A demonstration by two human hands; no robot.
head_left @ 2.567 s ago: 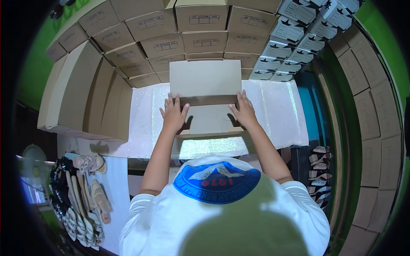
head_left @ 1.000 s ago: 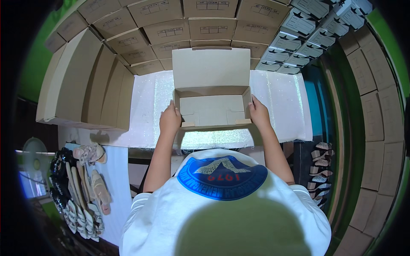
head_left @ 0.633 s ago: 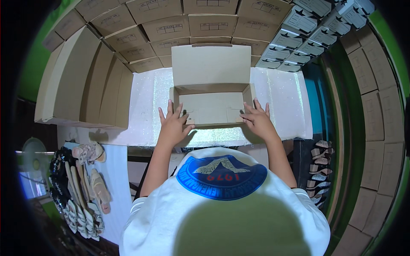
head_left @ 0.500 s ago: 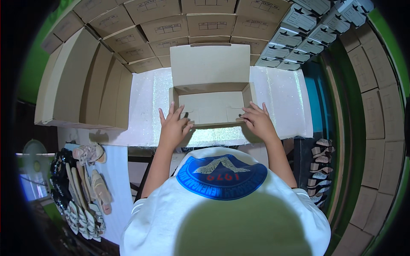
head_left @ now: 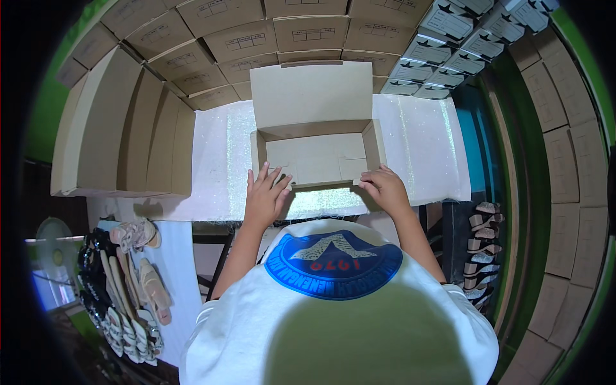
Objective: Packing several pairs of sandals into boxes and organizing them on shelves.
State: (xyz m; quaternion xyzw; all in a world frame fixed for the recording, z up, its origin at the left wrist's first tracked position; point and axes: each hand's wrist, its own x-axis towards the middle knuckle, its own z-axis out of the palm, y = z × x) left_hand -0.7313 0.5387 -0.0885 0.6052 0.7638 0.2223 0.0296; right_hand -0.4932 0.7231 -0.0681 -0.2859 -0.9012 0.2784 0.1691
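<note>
In front of me a brown cardboard box (head_left: 321, 130) stands with its lid (head_left: 312, 93) raised at the far side. Nothing lies inside it; slots and fold lines mark its bottom. My left hand (head_left: 264, 197) rests at the box's near left corner, fingers stretched over the edge and apart. At the near right corner, my right hand (head_left: 387, 192) pinches a small tab of the box's front edge between thumb and fingers. Parts of both near corners are hidden by my hands.
The box sits on a glittery white table cover (head_left: 423, 147). Large cardboard boxes (head_left: 102, 128) stand at the left, and stacked cartons (head_left: 311, 33) line the back. White-and-black boxes (head_left: 430, 51) are piled back right. Sandals (head_left: 154, 289) lie lower left, more shoes (head_left: 484, 250) at the right.
My left hand has shifted slightly right along the front edge, its fingers closer together. My right hand's fingers have drawn together on the tab. The view has shifted slightly.
</note>
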